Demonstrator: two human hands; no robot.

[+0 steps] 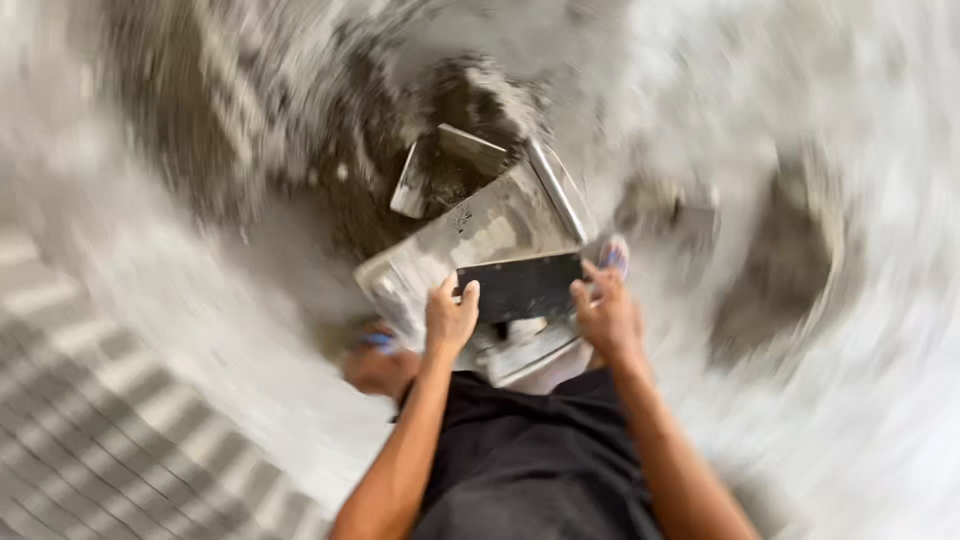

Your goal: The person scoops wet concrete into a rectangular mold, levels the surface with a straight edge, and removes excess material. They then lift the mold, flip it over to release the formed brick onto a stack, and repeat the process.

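Left hand (pixel 450 318) gripping the left end of a dark flat panel (pixel 520 286), right hand (pixel 605 312) clasping its right end, long axis running left-right, over a grey metal tray (pixel 470 235), blurred rubble floor (pixel 800 150) all around.

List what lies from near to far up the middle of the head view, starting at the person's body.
Black shorts → left hand and right hand, level with each other, gripping a dark flat panel → pale metal sheet → small metal tray in a dark mortar heap.
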